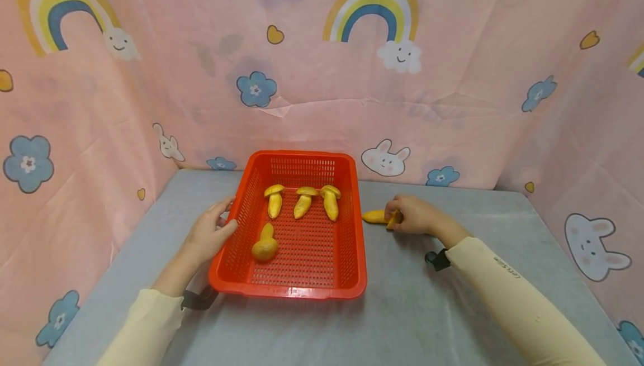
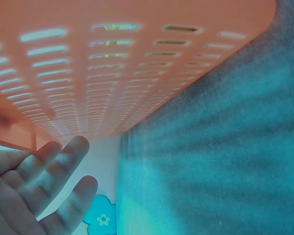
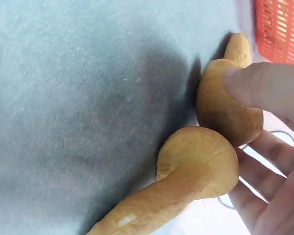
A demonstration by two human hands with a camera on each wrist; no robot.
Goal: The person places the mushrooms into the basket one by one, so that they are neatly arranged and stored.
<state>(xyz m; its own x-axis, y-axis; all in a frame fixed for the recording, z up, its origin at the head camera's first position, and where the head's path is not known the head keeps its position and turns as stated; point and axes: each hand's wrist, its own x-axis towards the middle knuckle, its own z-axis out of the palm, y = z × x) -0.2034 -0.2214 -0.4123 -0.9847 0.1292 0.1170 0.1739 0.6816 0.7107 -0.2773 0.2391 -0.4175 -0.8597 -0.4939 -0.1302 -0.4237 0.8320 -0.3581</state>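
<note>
A red plastic basket stands on the table, with several yellow-brown mushrooms lying inside. Beside its left wall is my left hand. The left wrist view shows those fingers nearly straight by the slotted basket side, some of them touching near the rim. To the right of the basket, my right hand pinches a mushroom by its cap, thumb on one side and fingers on the other. Its stem points toward the basket. A second mushroom lies against that cap; in the head view the hand mostly hides it.
The grey table extends in front of and to the right of the basket. Pink printed cloth hangs behind the table and along both sides. A dark wrist-camera mount sits below the right wrist.
</note>
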